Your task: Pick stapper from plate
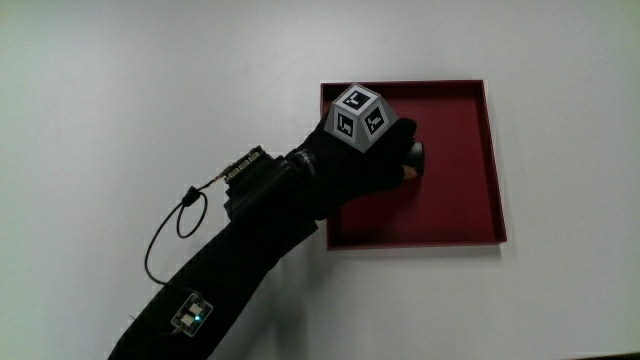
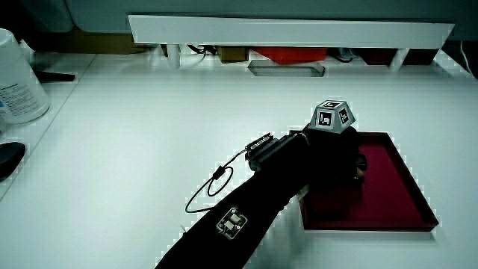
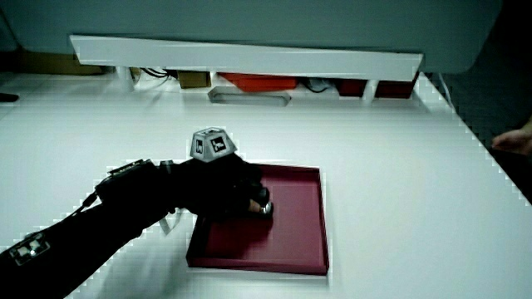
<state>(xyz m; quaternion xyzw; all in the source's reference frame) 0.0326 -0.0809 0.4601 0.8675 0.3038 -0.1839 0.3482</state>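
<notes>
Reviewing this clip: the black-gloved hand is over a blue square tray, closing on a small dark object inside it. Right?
Not quite. The square tray is dark red, not blue, as the main view shows. The black-gloved hand is over it, closing on a small dark object.

White bottle [image 2: 16,78] at table [image 2: 149,119] edge

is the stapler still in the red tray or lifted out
Cannot tell. The hand lies over the tray, covering nearly all of the stapler.
</notes>
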